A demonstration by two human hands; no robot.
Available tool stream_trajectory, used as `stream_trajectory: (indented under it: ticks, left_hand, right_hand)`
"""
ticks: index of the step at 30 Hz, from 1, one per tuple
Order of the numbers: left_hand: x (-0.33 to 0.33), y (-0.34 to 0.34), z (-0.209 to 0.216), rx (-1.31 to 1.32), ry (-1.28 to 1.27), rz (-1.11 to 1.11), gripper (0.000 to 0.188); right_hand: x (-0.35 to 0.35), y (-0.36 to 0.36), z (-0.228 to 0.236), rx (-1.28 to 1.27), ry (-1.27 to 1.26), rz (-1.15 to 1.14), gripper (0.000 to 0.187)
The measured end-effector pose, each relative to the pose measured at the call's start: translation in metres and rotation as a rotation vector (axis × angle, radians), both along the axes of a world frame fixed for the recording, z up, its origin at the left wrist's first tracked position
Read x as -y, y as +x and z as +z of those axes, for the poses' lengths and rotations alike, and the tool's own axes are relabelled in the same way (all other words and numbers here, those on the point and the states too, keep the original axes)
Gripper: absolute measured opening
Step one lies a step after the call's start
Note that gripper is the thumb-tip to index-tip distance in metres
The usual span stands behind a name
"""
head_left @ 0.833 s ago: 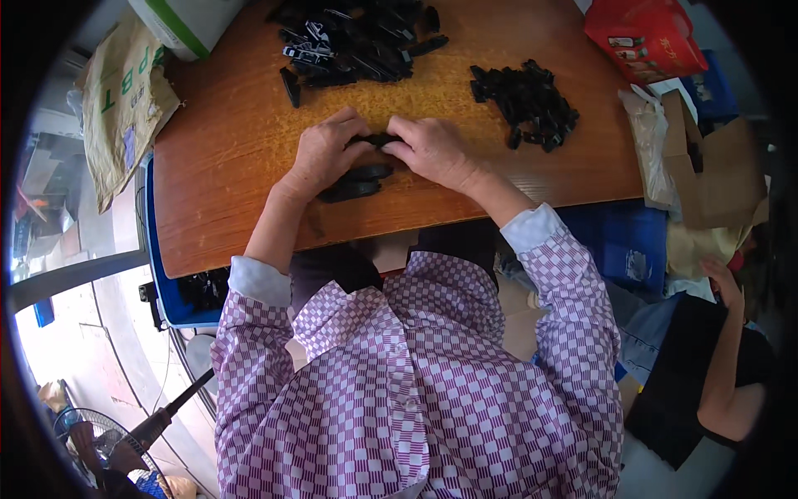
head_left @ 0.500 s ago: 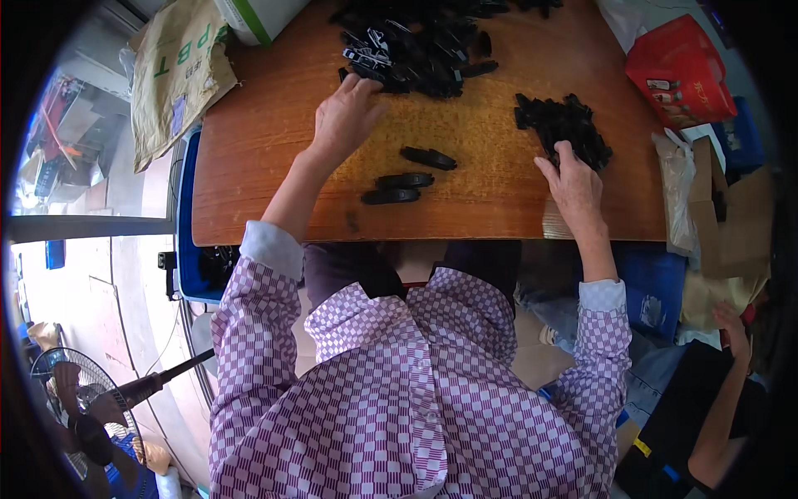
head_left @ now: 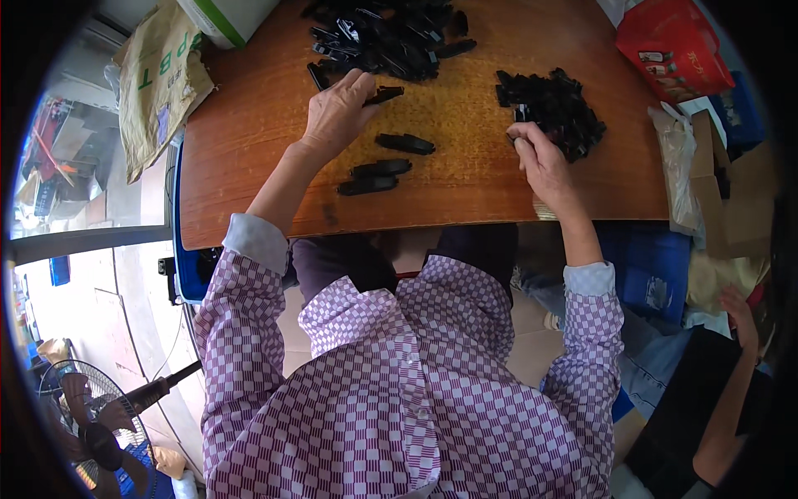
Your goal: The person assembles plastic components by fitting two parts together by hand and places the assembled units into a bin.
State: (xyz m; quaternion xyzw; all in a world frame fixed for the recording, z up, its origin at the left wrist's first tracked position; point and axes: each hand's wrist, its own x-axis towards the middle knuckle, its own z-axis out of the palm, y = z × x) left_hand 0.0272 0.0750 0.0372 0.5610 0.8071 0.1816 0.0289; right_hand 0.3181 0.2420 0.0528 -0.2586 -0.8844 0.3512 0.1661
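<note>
My left hand (head_left: 337,110) is closed on a long black plastic piece (head_left: 385,95), which sticks out to the right of the fingers. Just beyond it lies a large heap of black plastic pieces (head_left: 391,46), some of them shiny. Three similar long black pieces (head_left: 405,144) rest in a staggered row on the table, nearer to me. My right hand (head_left: 544,162) has its fingers pinched together beside a smaller heap of short black pieces (head_left: 561,108); what the fingertips hold, if anything, is hidden.
The wooden table (head_left: 241,158) has a red bag (head_left: 673,50) at its far right corner and a tan sack (head_left: 162,91) at its left. Blue bins (head_left: 644,266) and a cardboard box (head_left: 744,200) stand right. A fan (head_left: 100,445) is lower left; another person's arm (head_left: 727,399) shows lower right.
My left hand has taken a long black piece from the large heap and come slightly nearer. My right hand has left the smaller heap's surface, moving left with its fingers pinched. The view has shifted slightly.
</note>
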Motion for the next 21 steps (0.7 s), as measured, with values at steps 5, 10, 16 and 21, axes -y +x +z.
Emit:
stream_trajectory:
  ticks: [5,10,16,21]
  left_hand:
    - [0.000,0.006,-0.015,-0.143,0.146,-0.209,0.025]
    - [0.011,0.013,-0.015,-0.220,0.270,-0.449,0.024]
    - [0.021,0.018,-0.017,-0.065,0.294,-0.259,0.025]
    - [0.013,0.015,-0.021,0.042,0.207,-0.157,0.025]
  right_hand:
    - [-0.003,-0.022,-0.013,-0.014,0.019,0.165,0.019]
    - [-0.003,-0.023,-0.014,0.109,0.169,0.091,0.020]
    - [0.010,-0.025,0.012,0.234,0.345,0.124,0.023]
    - [0.003,-0.035,0.002,0.201,0.390,0.153,0.023]
